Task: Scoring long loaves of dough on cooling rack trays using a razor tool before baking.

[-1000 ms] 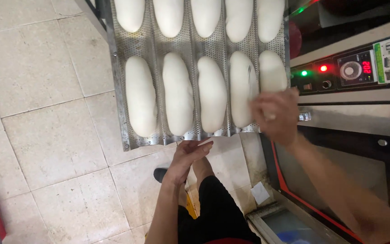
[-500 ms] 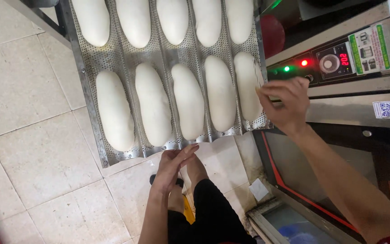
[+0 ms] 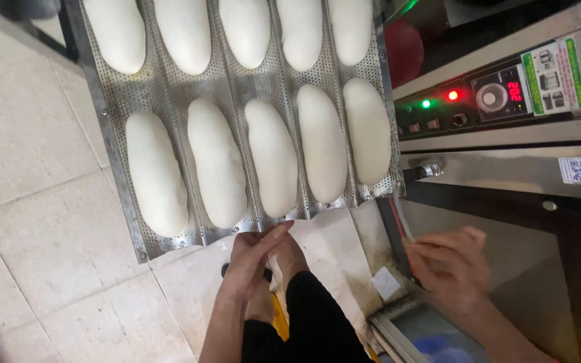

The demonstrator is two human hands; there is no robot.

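Left hand (image 3: 255, 259) gripping near edge of tray (image 3: 119, 154), fingers curled under rim. Tray loaded with raw loaves (image 3: 274, 156), hanging over floor, left of oven (image 3: 506, 154). Right hand (image 3: 448, 265) blurring by oven door, loosely spread, holding nothing. Loaves unbaked; tray not yet inside.

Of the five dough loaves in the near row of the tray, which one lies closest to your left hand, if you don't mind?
The middle loaf: its near end sits just above the left hand gripping the tray edge.

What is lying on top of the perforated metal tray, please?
Pale, long dough loaves lie in the channels of the perforated metal tray, in two rows. The far row runs out of view. The left hand holds the near edge.
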